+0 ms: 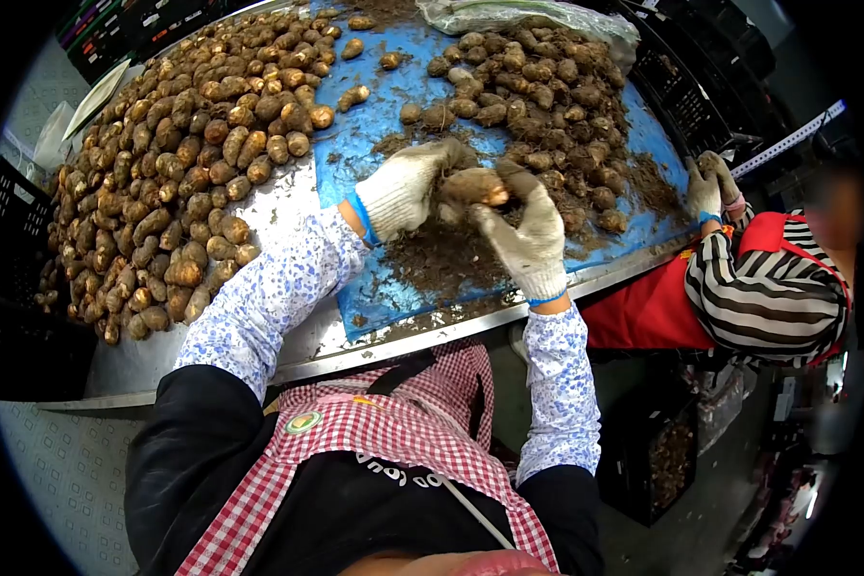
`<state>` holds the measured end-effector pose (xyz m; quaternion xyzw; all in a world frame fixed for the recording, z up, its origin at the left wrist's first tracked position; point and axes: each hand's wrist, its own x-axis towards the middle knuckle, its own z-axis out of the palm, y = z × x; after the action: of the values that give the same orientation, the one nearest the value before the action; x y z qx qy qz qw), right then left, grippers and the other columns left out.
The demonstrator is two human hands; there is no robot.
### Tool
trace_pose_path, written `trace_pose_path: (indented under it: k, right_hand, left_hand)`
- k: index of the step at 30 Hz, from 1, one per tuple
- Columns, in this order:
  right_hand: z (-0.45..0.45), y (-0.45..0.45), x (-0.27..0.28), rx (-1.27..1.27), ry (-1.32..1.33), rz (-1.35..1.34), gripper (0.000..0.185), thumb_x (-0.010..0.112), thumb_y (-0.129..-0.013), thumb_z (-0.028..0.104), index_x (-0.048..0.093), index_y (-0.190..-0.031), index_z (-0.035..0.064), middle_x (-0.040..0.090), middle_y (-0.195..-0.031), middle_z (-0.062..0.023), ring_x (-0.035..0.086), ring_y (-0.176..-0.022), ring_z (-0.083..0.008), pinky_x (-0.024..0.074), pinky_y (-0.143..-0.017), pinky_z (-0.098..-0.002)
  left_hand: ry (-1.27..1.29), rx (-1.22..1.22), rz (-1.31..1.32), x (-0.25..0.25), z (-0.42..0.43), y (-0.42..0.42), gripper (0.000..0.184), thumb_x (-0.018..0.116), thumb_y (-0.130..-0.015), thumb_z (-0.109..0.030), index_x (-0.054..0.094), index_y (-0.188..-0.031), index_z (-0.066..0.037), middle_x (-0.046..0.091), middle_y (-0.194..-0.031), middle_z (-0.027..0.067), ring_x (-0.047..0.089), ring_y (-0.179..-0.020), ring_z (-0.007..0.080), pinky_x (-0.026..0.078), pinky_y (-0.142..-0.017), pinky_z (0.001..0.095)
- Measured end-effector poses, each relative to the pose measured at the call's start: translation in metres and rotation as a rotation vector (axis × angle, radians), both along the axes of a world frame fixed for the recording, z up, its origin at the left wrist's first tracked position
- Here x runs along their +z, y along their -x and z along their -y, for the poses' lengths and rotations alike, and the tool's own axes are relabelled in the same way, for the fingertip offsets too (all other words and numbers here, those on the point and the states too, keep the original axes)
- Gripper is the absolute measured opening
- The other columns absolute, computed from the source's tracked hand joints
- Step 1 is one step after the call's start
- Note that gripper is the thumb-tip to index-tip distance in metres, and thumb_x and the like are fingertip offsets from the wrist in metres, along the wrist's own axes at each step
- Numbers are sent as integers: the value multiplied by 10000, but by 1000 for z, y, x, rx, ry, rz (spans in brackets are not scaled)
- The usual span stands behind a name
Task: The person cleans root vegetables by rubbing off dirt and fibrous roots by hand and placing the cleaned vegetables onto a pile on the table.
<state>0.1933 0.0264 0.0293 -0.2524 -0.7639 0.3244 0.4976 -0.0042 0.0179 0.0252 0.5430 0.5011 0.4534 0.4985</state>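
Observation:
A brown taro root point(475, 187) with a pale end is held above the blue sheet point(346, 202). My left hand point(413, 187), in a soiled white knitted glove, is closed around its left end. My right hand point(531, 230), gloved too, has thumb and fingers curled about the pale right end. Loose fibres and dirt point(442, 259) lie on the sheet beneath both hands. Just beyond them spreads a heap of hairy, soil-covered taro roots point(547, 106). To the left lies a large pile of cleaner taro roots point(178, 182).
A metal table edge point(413, 341) runs in front of my apron. On the right, a co-worker in a striped sleeve point(763, 288) rests gloved hands point(710, 182) by the table. Black crates point(14, 230) stand at the left, and another crate point(643, 451) holds scraps below the table.

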Motion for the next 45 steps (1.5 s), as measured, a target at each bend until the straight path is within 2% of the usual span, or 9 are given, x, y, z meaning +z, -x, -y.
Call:
trace_pose_path:
  k: [2,4,10,12,16,31,38,40,45]
  right_hand:
    - [1,-9,-5,255,614,-478,384,720,-837,35,567,-1185,-13,642,-1036,-101,638,-923,-167,539,-839,-303]
    - [1,-12,-8,-51,21,5,386,690,-865,20,541,-1217,-28,624,-1121,-131,633,-981,-187,526,-878,-301]
    - [6,1,-1,133,653,-424,308,588,-965,109,547,-1233,-39,635,-1144,-147,642,-975,-254,543,-839,-335]
    - [1,-3,-3,-313,8,337,289,543,-1000,150,560,-1229,-25,644,-1126,-140,647,-937,-236,554,-782,-336]
    - [-11,4,-17,-113,579,-362,219,568,-990,230,594,-1003,12,595,-802,-25,593,-747,-98,488,-571,-198]
    - [9,-13,5,264,888,-337,458,545,-991,393,575,-1241,11,682,-978,-70,633,-716,-108,529,-635,-229]
    - [7,-2,-2,126,400,-211,427,576,-985,280,499,-1287,-12,651,-1061,-127,634,-835,-137,550,-660,-273]
    - [0,3,-12,444,1059,-752,299,508,-1000,83,498,-1276,-30,639,-1086,-125,627,-905,-148,533,-709,-248]
    - [-3,13,6,-182,155,575,226,512,-994,137,593,-1136,-20,661,-869,-148,654,-779,-217,522,-652,-287]
  left_hand:
    - [358,43,474,33,10,-12,381,623,-861,44,546,-1229,-21,630,-1172,142,624,-1041,178,535,-875,300]
    - [548,35,453,45,12,-18,408,629,-864,37,546,-1256,-36,608,-1220,155,613,-1065,176,527,-907,301]
    - [-2,8,-129,36,33,-18,305,503,-999,-171,564,-1242,2,607,-1209,136,607,-1038,176,509,-907,308]
    - [-132,33,-254,29,37,-22,301,503,-1003,-183,568,-1236,-3,612,-1193,134,610,-1030,175,508,-900,311]
    - [-472,23,-252,21,42,-27,305,544,-991,-143,538,-1264,-7,603,-1204,137,593,-1082,179,495,-927,315]
    - [-301,-76,-672,38,46,-8,416,529,-962,-82,453,-1368,-33,637,-1201,143,658,-1030,256,554,-898,355]
    - [-513,24,-789,32,30,20,605,674,-851,-63,436,-1408,-67,511,-1378,181,553,-1212,299,492,-1022,422]
    - [-315,-154,-523,29,32,15,596,677,-854,-73,438,-1399,-45,483,-1375,189,492,-1262,286,486,-1015,400]
    - [-57,-205,-206,47,37,44,435,579,-902,-80,498,-1325,-20,604,-1166,154,619,-914,200,560,-772,293]
